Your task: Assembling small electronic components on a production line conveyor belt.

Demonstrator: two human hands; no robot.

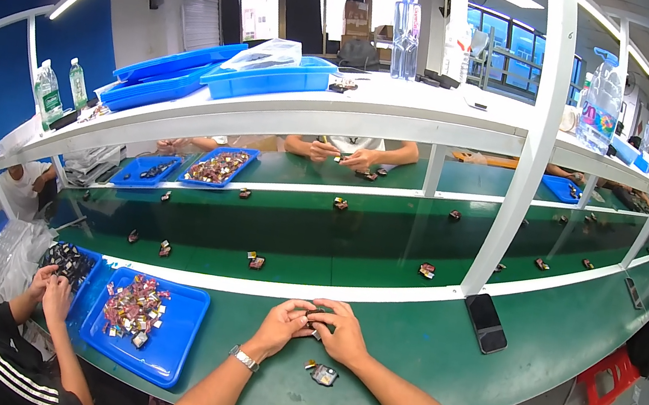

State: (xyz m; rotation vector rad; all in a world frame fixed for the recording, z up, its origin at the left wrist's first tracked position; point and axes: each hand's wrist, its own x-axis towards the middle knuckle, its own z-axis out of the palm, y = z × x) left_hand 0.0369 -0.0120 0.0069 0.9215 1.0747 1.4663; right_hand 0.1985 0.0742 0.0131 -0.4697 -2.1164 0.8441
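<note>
I have both hands brought together over the green counter point(416, 371), close to its belt-side edge. The left hand point(281, 327) and the right hand point(341, 336) meet fingertip to fingertip, pinching a small dark part point(314, 314) between them; the fingers hide most of it, so I cannot make out its full shape. A watch point(244, 358) sits on my left wrist.

Just below the hands, a dark unit point(324, 374) with a pale face lies loose on the counter, a yellow tab beside it. To my left is a blue tray point(183, 342) with a heap of small reddish, white and yellow pieces point(135, 305). Past it, against its far side, a second blue box holds black parts point(68, 262), and a co-worker point(0, 341) sits there with both hands raised near it. To my right, a black phone point(486, 324) lies near the foot of a white post point(517, 180).

Beyond the white rail point(283, 291), several small units point(427, 270) lie scattered along the dark green belt point(318, 240). Across it, another person's hands point(341, 155) hold something small. Blue trays point(268, 78) and bottles point(404, 40) stand on the shelf above.
</note>
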